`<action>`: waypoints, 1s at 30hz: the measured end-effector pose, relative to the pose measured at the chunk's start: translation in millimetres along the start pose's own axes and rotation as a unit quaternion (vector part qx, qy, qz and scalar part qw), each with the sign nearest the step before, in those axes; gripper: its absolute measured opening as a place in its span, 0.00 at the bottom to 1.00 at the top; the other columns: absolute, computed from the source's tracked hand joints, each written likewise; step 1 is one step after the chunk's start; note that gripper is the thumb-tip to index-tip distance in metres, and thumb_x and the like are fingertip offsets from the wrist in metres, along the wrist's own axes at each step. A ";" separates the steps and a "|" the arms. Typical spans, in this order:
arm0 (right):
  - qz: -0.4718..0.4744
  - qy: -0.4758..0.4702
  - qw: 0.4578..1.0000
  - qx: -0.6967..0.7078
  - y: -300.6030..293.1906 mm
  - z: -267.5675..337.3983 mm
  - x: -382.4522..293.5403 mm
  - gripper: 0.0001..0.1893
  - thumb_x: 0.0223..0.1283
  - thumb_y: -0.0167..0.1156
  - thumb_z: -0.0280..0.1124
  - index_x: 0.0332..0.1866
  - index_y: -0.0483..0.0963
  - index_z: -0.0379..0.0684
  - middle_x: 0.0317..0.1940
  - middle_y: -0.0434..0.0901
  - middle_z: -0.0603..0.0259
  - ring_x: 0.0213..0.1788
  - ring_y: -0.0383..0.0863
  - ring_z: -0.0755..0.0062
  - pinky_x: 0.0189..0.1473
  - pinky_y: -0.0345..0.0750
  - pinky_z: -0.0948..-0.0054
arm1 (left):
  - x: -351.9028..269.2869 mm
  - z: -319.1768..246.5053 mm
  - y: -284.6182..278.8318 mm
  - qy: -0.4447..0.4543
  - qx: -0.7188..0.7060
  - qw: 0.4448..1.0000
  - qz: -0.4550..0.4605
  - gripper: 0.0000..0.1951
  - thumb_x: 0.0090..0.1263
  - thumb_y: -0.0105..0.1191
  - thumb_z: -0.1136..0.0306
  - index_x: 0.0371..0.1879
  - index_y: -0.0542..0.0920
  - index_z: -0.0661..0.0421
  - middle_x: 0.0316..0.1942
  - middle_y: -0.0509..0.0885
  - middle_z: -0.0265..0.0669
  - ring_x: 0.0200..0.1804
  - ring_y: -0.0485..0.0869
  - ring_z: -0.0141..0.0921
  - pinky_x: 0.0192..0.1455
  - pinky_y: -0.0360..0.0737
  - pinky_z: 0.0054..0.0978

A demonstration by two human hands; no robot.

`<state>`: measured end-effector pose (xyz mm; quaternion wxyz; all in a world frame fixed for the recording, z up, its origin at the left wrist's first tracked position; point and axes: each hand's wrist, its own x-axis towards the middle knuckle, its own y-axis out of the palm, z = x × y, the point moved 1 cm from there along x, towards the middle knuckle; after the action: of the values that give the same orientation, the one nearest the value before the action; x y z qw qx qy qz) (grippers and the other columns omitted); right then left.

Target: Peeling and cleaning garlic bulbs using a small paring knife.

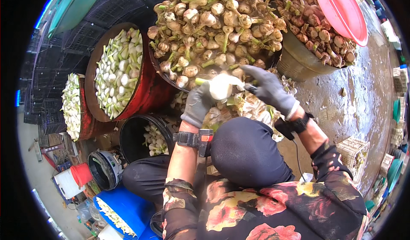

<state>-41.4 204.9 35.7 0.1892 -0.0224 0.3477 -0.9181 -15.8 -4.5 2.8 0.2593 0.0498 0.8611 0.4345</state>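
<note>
My left hand (199,105), in a grey glove, grips a large white garlic bulb (221,87) with its cut green stem pointing left. To the right of the bulb is my right hand (272,88), also gloved, with the index finger extended. Within it is a small dark tool (250,88); its working end is hidden. A pale strip of garlic skin (236,80) stretches from the bulb toward that tool. Just beyond both hands rises a heap of unpeeled garlic (221,31) in a wide container. Loose garlic skins (253,107) lie below the hands.
Red drums (147,91) at left hold peeled white garlic (118,73). A black bucket (133,144) with garlic stands by my left knee. At upper right, a metal tub (298,57) of brownish bulbs carries a pink basin (344,11). A plastic crate (352,147) sits on wet floor.
</note>
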 end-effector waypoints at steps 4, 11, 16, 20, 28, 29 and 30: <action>-0.023 -0.081 0.995 -0.053 18.7 6.3 15.2 0.08 0.48 0.55 0.27 0.36 0.73 0.44 0.26 0.76 0.57 0.30 0.77 0.60 0.31 0.72 0.71 | 3.6 0.3 -7.1 0.010 0.025 0.999 -0.020 0.13 0.64 0.45 0.66 0.43 0.71 0.61 0.42 0.77 0.36 0.47 0.75 0.31 0.49 0.73 0.29; 0.153 0.120 0.978 -0.077 -11.3 -30.2 -33.1 0.06 0.47 0.54 0.28 0.31 0.74 0.43 0.23 0.77 0.58 0.27 0.76 0.61 0.30 0.71 0.70 | 11.3 -32.4 -64.8 0.100 -0.128 0.976 -0.144 0.08 0.61 0.49 0.70 0.37 0.74 0.56 0.39 0.79 0.34 0.39 0.79 0.29 0.36 0.79 0.30; 0.069 0.040 0.989 -0.125 -4.0 -44.0 -14.2 0.19 0.39 0.49 0.18 0.41 0.72 0.44 0.38 0.76 0.55 0.43 0.74 0.57 0.45 0.71 0.68 | 2.2 -100.6 -86.1 0.249 -0.248 0.932 -0.085 0.17 0.55 0.56 0.67 0.40 0.72 0.64 0.38 0.78 0.42 0.39 0.78 0.34 0.43 0.79 0.28; 0.209 -0.018 0.973 -0.098 39.5 -21.5 44.6 0.18 0.48 0.55 0.35 0.47 0.71 0.46 0.46 0.73 0.56 0.50 0.70 0.59 0.52 0.67 0.68 | -9.1 -121.7 -72.7 0.266 -0.164 0.949 -0.043 0.19 0.59 0.52 0.62 0.42 0.72 0.65 0.38 0.78 0.44 0.41 0.76 0.34 0.45 0.78 0.29; 0.380 0.011 0.907 -0.179 110.9 -70.2 94.9 0.20 0.48 0.52 0.37 0.47 0.70 0.39 0.45 0.73 0.49 0.47 0.72 0.53 0.49 0.69 0.63 | -24.3 -55.9 -45.4 0.107 -0.047 0.990 -0.076 0.17 0.63 0.47 0.62 0.46 0.71 0.59 0.34 0.77 0.35 0.34 0.75 0.28 0.36 0.76 0.22; 0.334 0.049 0.928 -0.158 105.3 -79.8 93.7 0.19 0.45 0.48 0.28 0.46 0.70 0.41 0.42 0.73 0.45 0.44 0.73 0.49 0.45 0.70 0.62 | -19.8 -49.4 -48.9 0.093 -0.020 0.993 -0.073 0.16 0.64 0.46 0.62 0.46 0.71 0.59 0.33 0.78 0.35 0.33 0.75 0.28 0.36 0.76 0.22; 0.338 0.010 0.924 -0.177 100.2 -70.3 95.0 0.16 0.45 0.47 0.28 0.43 0.72 0.40 0.40 0.74 0.45 0.43 0.73 0.48 0.44 0.70 0.62 | -25.7 -48.6 -61.0 0.082 0.048 0.990 -0.107 0.22 0.59 0.52 0.63 0.52 0.68 0.59 0.41 0.75 0.39 0.39 0.76 0.30 0.41 0.75 0.23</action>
<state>-108.4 146.0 -90.9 0.4773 0.0723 0.4937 -0.7233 -9.0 -85.2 -10.4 0.2300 -0.0660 0.8998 0.3649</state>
